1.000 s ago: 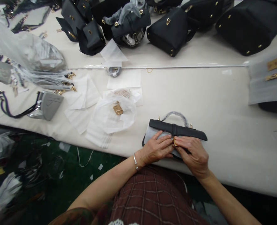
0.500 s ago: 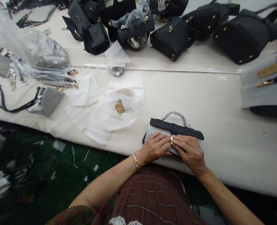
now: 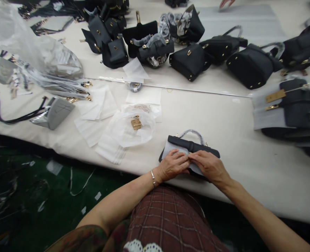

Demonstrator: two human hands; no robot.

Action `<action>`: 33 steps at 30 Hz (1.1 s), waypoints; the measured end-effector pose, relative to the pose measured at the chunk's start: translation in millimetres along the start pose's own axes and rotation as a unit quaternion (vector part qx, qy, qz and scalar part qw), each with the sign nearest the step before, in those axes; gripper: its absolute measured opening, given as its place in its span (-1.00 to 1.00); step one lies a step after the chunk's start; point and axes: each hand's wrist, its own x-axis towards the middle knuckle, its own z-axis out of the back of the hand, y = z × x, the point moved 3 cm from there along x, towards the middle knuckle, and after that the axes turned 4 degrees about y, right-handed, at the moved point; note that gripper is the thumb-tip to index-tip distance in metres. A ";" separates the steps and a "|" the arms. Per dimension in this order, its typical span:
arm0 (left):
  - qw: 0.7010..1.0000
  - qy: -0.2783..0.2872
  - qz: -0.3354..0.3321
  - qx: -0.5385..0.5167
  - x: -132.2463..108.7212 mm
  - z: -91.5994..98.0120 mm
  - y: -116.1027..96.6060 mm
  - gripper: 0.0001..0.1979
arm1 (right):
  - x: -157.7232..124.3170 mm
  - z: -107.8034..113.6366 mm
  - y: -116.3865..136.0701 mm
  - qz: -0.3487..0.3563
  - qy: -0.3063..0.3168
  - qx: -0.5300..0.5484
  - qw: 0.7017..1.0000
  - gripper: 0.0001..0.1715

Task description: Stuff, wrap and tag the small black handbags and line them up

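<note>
A small black handbag [image 3: 196, 144] lies at the table's near edge, its short handle [image 3: 193, 132] wrapped in clear film and raised at the back. White tissue [image 3: 170, 148] covers part of its front below the flap. My left hand [image 3: 173, 163] is closed against the left front of the handbag, its fingertips reaching the gold clasp [image 3: 189, 153]. From the other side, my right hand [image 3: 209, 166] pinches at that clasp with thumb and fingers. The fingers hide most of the clasp.
Several black handbags [image 3: 188, 61] stand along the table's back. Left of me are white tissue sheets [image 3: 92, 127], a plastic bag [image 3: 120, 134] with brown tags [image 3: 136, 123], and straps [image 3: 65, 85]. A tagged handbag [image 3: 296, 105] lies right. Another person's hand [image 3: 226, 2] shows at the far edge.
The view has shifted, showing more of the table's far and right side. My right hand has turned slightly at the clasp, covering more of it. My left hand stays on the handbag.
</note>
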 end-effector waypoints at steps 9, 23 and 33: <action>0.999 0.013 0.014 -0.029 -1.9 -7.6 2.1 -0.57 | 19.3 0.6 6.9 0.032 0.043 -0.117 0.992 -0.67; 0.852 0.110 0.466 -0.211 19.5 41.1 107.7 -0.66 | 1.2 18.5 -26.9 -0.284 -0.068 0.095 0.952 -0.64; 0.750 0.189 0.465 -0.430 25.0 11.4 118.8 -0.46 | 53.7 -7.9 -108.6 -0.395 0.141 0.139 0.897 -0.59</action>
